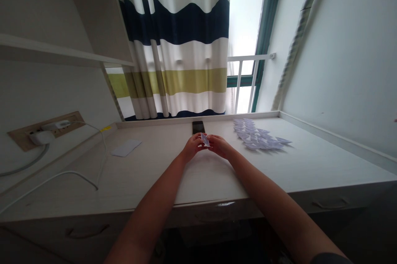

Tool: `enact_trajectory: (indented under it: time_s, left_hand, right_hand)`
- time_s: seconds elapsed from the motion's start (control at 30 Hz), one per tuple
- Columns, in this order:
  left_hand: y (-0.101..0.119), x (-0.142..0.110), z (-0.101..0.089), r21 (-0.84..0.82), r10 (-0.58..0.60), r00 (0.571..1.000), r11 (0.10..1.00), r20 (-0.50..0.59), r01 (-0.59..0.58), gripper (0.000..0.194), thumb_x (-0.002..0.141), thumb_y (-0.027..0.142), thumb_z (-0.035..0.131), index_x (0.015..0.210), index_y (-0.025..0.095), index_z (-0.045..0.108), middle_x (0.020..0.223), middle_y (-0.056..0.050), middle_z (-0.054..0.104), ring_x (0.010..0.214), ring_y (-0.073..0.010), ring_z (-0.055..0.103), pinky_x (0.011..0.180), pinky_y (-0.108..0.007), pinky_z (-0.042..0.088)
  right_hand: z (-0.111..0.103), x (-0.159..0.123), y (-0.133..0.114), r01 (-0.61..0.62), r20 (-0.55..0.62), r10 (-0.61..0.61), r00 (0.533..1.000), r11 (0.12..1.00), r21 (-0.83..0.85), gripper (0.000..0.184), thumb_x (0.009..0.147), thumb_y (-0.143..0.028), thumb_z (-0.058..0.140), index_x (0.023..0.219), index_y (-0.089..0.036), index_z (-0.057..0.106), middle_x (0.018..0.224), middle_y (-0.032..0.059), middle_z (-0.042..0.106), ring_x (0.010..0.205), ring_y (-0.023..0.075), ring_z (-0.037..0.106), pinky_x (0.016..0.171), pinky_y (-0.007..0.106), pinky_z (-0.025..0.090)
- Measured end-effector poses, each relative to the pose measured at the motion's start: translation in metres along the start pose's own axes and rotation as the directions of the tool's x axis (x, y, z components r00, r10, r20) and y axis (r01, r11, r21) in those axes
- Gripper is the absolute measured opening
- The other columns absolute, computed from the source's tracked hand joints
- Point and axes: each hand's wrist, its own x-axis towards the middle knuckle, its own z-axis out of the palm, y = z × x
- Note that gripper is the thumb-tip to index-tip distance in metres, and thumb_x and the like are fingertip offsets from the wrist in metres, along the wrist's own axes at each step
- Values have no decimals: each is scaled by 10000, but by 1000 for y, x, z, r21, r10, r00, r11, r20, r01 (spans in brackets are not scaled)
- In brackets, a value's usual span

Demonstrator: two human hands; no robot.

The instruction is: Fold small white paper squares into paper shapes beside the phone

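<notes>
Operator: Where's the piece, and what have my fingers got?

Spotter: Take your hands as the dial's centre. The folded paper (205,140) is there, over the desk (155,181), pinched between your left hand (192,145) and right hand (219,146). Your fingers are curled in close on it from both sides; I can't tell which fingertips press hardest.

Operator: What could spoil it?

Spotter: Uneven pressure, I'd say. Pull harder toward three than nine and you could tear it or skew a crease.

Operator: And around me?

Spotter: The phone (198,126) lies just beyond your hands at twelve, so reaching forward might knock it. At three sit the folded pieces (260,140), closely grouped; a sweep of your right forearm could scatter them. The flat sheets (126,147) at nine look loose, so a draught from the window (248,11) at one might shift them.
</notes>
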Motion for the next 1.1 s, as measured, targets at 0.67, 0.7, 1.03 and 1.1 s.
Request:
enact_trajectory:
  time_s: [0.67, 0.7, 1.03, 1.1]
  left_hand:
    - [-2, 0, 0, 41, 18, 1000, 999, -26, -17, 254, 647, 183, 537, 895, 150, 577, 752, -35, 592, 715, -138, 557, 718, -338, 475]
    - [-2, 0, 0, 37, 20, 1000, 999, -21, -19, 254, 646, 185, 531, 894, 151, 577, 753, -32, 591, 708, -133, 552, 717, -336, 477]
    - [-1, 1, 2, 23, 15, 999, 1000, -38, -14, 252, 617, 169, 504, 858, 152, 572, 703, -13, 564, 634, -100, 516, 656, -275, 469]
    - [-2, 1, 2, 30, 14, 999, 999, -46, -13, 248, 615, 173, 506, 854, 154, 573, 694, -10, 560, 621, -95, 506, 648, -268, 466]
  right_hand:
    - [-3, 3, 3, 42, 24, -42, 999, 999, -22, 168, 578, -278, 703, 639, -167, 593, 682, 1, 587, 688, 119, 521, 709, 285, 378]
    - [-3, 3, 4, 41, 26, -41, 999, 999, -7, 167, 581, -278, 700, 647, -167, 595, 686, 3, 586, 689, 121, 520, 709, 288, 380]
    - [-2, 4, 4, 48, 30, -49, 998, 998, 33, 171, 582, -279, 699, 629, -167, 579, 648, -6, 553, 669, 119, 506, 697, 289, 388]
    - [-2, 4, 4, 48, 35, -49, 998, 998, 30, 172, 586, -283, 697, 637, -168, 580, 655, -6, 556, 668, 118, 507, 698, 289, 389]
